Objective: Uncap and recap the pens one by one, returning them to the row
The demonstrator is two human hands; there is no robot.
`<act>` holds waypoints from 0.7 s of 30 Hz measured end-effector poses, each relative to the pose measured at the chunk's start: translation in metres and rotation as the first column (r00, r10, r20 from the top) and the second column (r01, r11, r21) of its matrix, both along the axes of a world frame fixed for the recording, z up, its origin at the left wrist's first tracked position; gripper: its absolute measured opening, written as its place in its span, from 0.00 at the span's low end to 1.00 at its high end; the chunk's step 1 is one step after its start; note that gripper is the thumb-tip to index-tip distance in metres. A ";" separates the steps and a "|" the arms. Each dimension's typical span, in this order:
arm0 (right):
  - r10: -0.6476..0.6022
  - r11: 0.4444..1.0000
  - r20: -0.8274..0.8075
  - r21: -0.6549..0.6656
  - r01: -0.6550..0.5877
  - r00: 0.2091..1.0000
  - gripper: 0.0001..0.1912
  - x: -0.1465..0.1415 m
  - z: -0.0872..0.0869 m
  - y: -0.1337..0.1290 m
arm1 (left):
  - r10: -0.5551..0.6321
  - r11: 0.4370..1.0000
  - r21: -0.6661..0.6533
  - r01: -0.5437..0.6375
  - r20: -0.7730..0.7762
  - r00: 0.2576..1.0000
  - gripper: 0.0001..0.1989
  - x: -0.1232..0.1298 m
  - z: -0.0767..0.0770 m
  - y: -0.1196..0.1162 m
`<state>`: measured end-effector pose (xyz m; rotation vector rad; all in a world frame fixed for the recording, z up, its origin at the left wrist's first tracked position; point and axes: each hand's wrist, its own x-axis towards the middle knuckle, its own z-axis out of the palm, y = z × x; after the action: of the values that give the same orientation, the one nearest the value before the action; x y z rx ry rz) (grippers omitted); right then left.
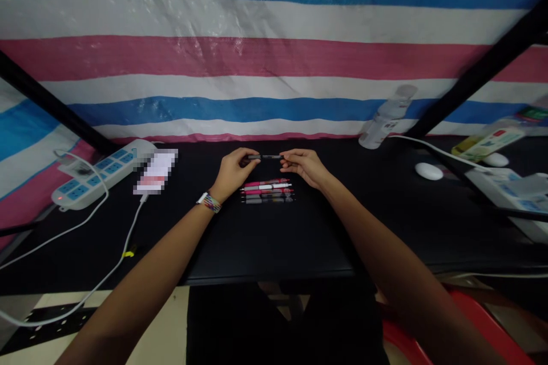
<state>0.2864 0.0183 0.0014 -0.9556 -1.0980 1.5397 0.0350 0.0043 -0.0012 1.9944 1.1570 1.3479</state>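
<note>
A dark pen (270, 157) lies crosswise between my hands, just above or on the black table. My left hand (234, 171) pinches its left end, and my right hand (305, 165) pinches the right end between thumb and fingers. Just nearer to me, several pens lie side by side in a row: red ones, such as the red pen (261, 183), a white pen (269, 187), and dark grey ones like the grey pen (265, 200). A multicoloured band (209, 202) circles my left wrist.
On the left are a power strip (105, 174), a phone (156, 171) and a white cable (132, 228). To the right stand a clear bottle (385, 120) and a bottle with yellow liquid (492, 137), near a white mouse (428, 171) and another power strip (505, 194). A striped sheet (274, 60) hangs behind.
</note>
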 end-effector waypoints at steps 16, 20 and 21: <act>0.024 0.998 0.029 0.062 -0.026 0.999 0.12 -0.004 -0.008 -0.002 | -0.078 0.997 0.001 0.079 -0.194 0.978 0.13 -0.005 0.004 -0.005; 0.012 0.996 0.012 0.088 -0.013 1.000 0.14 -0.005 -0.009 -0.002 | -0.067 0.995 -0.081 0.057 -0.124 0.990 0.16 -0.005 0.001 -0.001; 0.016 0.996 0.015 0.088 -0.017 1.000 0.14 -0.005 -0.009 -0.002 | -0.063 0.992 -0.110 0.053 -0.092 0.994 0.15 -0.005 0.000 0.000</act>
<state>0.2813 0.0160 -0.0071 -0.9007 -1.1775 1.4869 0.0299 0.0039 -0.0008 2.0172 1.1783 1.1482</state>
